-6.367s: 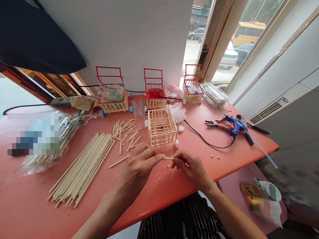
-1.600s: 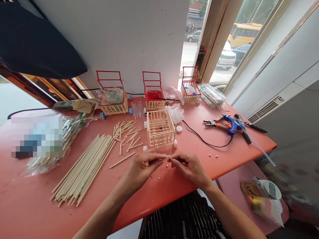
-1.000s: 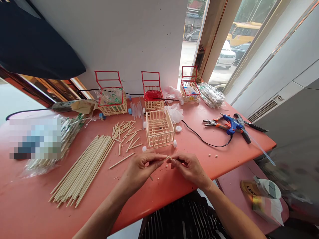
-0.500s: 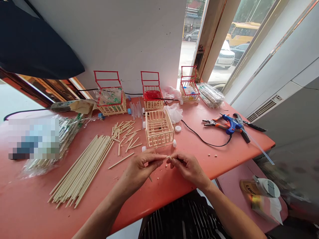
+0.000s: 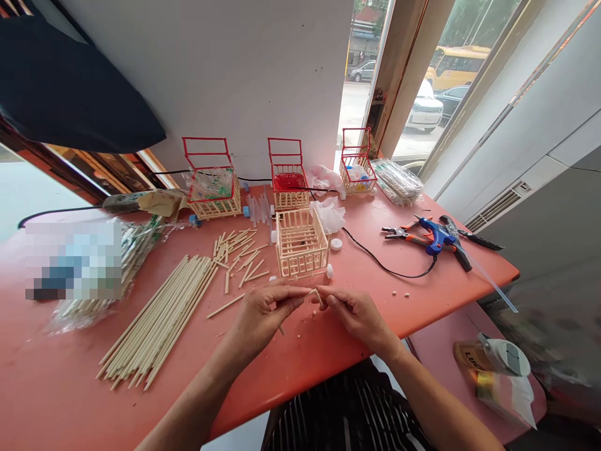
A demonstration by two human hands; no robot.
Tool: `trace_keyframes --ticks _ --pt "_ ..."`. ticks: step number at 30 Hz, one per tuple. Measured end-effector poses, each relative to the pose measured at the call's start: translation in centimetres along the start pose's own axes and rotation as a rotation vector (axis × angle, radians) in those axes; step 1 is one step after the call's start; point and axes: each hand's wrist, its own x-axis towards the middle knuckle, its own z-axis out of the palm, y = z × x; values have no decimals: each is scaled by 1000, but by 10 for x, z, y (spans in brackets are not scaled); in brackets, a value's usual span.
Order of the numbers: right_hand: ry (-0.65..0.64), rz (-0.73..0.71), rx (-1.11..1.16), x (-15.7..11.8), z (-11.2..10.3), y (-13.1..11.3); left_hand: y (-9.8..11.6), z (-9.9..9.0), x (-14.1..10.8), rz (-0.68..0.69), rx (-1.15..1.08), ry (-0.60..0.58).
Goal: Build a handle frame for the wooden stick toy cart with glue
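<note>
Bare wood for the held stick (image 5: 320,297), matt wooden long sticks (image 5: 157,319), smooth glossy tabletop (image 5: 357,279), crinkled plastic bag (image 5: 330,215).

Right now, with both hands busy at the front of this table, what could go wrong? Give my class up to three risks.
The small angled wooden piece is pinched between the left hand and right hand, so it might slip or lose its angle. The wooden cart stands just beyond both hands and could get nudged. The clear glue stick behind the blue glue gun juts past the edge of the table, where a sleeve might catch it.
</note>
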Motion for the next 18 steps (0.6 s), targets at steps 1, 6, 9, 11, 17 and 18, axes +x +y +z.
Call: trace_keyframes --ticks 1,6,9,11,17,18 --pt "15 4 -13 -1 -1 0 0 0 0 -4 -4 5" --pt "114 51 -54 0 -5 -4 0 -1 0 -27 17 7" --pt "180 85 -80 3 -9 -6 1 -2 1 -40 1 9" --pt "235 90 -92 3 -13 -6 1 -4 1 -43 -14 7" --pt "405 99 -110 -7 -42 -4 2 -9 2 -68 -23 14" --pt "453 96 -95 -9 -48 -3 3 -9 2 -71 -28 15"
